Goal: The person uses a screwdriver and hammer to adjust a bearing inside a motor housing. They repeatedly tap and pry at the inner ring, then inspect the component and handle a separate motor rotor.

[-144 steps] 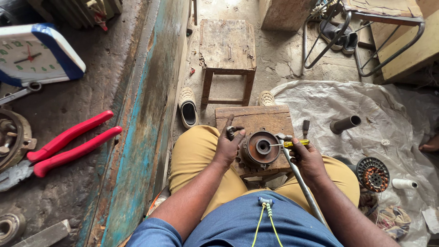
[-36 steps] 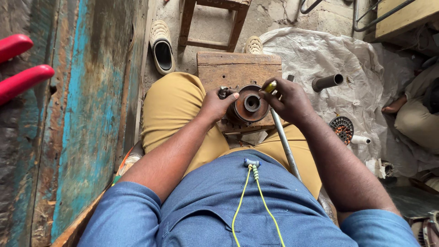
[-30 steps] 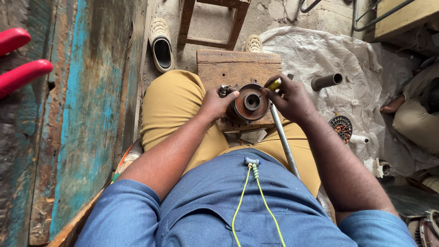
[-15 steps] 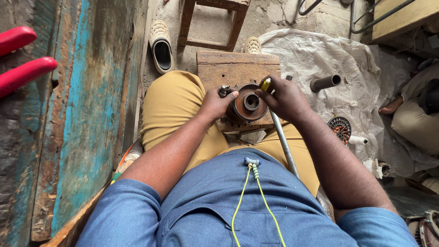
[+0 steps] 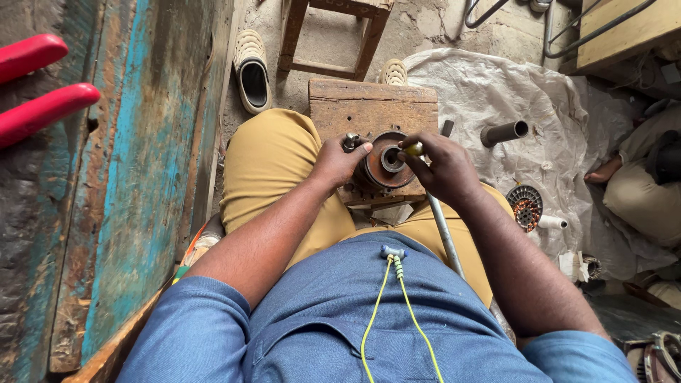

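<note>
My right hand (image 5: 443, 170) stays clamped on the yellow-handled tool (image 5: 413, 149), its tip now closer over the round rusty metal motor housing (image 5: 384, 164). My left hand (image 5: 339, 162) keeps gripping that housing's left rim, steadying it on the worn wooden block (image 5: 372, 106).

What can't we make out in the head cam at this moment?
- Tip of the yellow-handled tool: right hand covers it, head view.
- Near rim of the round rusty metal housing: hidden by both hands; left hand covers its left side.
- Red plier handles: jaws cut off by the left edge.
- Grey metal rod: lower end hidden behind the right forearm.
</note>
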